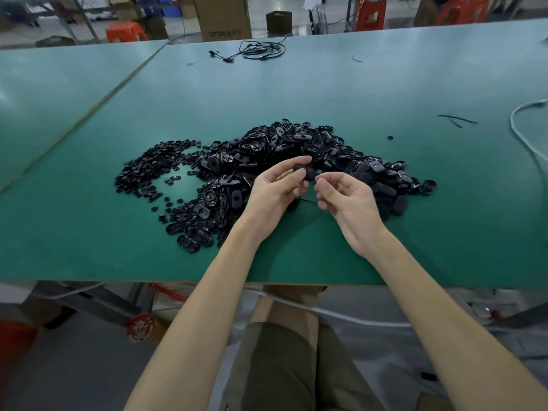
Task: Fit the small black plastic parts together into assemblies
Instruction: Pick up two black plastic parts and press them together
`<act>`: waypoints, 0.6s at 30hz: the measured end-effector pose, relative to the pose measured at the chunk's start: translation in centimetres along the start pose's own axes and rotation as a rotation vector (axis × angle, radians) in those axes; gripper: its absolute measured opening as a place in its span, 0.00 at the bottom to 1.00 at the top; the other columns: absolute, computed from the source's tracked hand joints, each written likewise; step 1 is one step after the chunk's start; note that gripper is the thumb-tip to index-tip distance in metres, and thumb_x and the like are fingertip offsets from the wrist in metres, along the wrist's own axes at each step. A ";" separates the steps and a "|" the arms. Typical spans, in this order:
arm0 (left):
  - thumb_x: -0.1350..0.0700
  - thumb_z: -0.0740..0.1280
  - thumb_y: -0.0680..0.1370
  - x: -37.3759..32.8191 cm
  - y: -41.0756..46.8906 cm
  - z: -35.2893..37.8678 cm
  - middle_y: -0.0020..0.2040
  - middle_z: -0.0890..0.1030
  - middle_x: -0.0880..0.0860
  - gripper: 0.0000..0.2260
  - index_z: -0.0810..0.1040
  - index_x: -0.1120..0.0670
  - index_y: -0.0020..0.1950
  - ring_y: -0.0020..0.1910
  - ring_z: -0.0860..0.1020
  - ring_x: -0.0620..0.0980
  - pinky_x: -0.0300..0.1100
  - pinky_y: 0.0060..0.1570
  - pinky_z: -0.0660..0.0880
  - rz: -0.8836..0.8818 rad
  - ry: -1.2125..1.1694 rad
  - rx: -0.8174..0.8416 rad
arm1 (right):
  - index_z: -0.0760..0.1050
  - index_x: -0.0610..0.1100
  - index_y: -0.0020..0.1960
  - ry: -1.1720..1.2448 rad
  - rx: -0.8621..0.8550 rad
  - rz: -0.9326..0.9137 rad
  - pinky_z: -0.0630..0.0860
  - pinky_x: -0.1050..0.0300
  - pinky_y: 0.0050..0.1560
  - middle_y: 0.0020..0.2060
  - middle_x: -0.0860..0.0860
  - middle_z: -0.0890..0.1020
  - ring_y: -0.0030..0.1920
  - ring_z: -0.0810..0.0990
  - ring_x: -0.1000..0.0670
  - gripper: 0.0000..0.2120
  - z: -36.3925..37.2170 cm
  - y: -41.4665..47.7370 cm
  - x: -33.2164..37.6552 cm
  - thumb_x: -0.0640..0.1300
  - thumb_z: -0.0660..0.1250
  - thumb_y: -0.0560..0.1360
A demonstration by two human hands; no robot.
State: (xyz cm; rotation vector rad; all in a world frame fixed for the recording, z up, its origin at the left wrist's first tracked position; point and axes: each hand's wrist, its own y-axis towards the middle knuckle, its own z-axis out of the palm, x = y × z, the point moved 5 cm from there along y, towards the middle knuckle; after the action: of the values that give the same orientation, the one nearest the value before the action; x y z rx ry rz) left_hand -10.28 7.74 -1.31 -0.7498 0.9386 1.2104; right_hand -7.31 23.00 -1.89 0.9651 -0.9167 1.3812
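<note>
- Discs (148,170): small round black pieces, spread flat on the table (89,232) just left of the heap, touching its left edge.
- Heap (296,143): black oval shells piled loosely, mid-table, straight ahead of the person.
- Left hand (275,188): over the heap's near edge, palm turned up, fingers curled, thumb and fingertips pinching the left end of a part.
- Part (308,174): dark, small, lifted clear of the heap and held between the two hands; long axis roughly left to right, each end toward one hand. Too small and shadowed to tell whether one piece or two already mated.
- Right hand (347,197): over the heap's near edge, just right of the part, fingers curled in, thumb and forefinger tips closing on the part's right end; whether a second small piece sits between those tips, cannot tell.
- Judged: fitting step in hand; both hands equally near, so the press would run along the part's axis, inward from each side.
- Cord (522,129): white, looping on the table well right of the heap.
</note>
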 end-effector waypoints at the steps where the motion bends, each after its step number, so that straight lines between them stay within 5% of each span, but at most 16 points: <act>1: 0.68 0.65 0.82 0.1 -0.1 0.1 0.46 0.81 0.55 0.14 0.78 0.64 0.68 0.40 0.79 0.47 0.37 0.48 0.78 -0.004 0.019 0.006 | 0.81 0.40 0.51 0.001 -0.004 0.000 0.77 0.61 0.42 0.40 0.50 0.82 0.40 0.79 0.54 0.10 0.1 -0.1 0.0 0.43 0.73 0.73; 5: 0.70 0.62 0.83 0.2 -0.2 0.2 0.45 0.83 0.56 0.16 0.77 0.65 0.70 0.42 0.79 0.48 0.39 0.51 0.77 0.003 0.085 -0.002 | 0.80 0.38 0.53 0.062 -0.071 0.008 0.77 0.62 0.41 0.39 0.48 0.82 0.39 0.80 0.54 0.03 -0.1 -0.2 0.2 0.37 0.68 0.81; 18: 0.69 0.65 0.82 0.7 0.1 -0.2 0.44 0.85 0.54 0.13 0.78 0.69 0.66 0.40 0.81 0.46 0.38 0.47 0.78 0.032 0.146 -0.028 | 0.82 0.38 0.52 0.002 -0.138 -0.014 0.76 0.62 0.40 0.37 0.49 0.81 0.37 0.76 0.53 0.09 -0.1 -0.1 -0.1 0.36 0.63 0.85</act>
State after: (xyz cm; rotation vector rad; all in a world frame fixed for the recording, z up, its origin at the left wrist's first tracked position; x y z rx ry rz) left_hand -10.39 7.90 -2.03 -0.8581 1.0587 1.2109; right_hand -7.21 23.10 -2.06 0.8634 -0.9882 1.2890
